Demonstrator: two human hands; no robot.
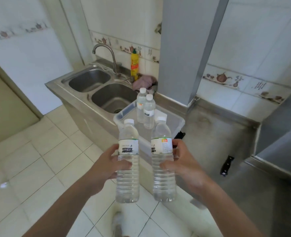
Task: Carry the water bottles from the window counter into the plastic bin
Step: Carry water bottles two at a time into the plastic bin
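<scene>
I hold two clear water bottles with white caps, upright, in front of me. My left hand (107,165) grips the left bottle (128,178) around its middle. My right hand (182,164) grips the right bottle (163,178) the same way. Just beyond them a clear plastic bin (122,115) sits on the steel counter beside the sink. Two more water bottles (145,108) stand upright inside the bin at its far side. Both held bottles hang in the air on the near side of the bin, above the counter's front edge.
A steel double sink (97,88) with a faucet (105,52) lies left of the bin. A yellow bottle (134,65) and a pink cloth (144,81) are behind it. A grey pillar (180,48) rises at the right. A black-handled knife (226,165) lies on the counter.
</scene>
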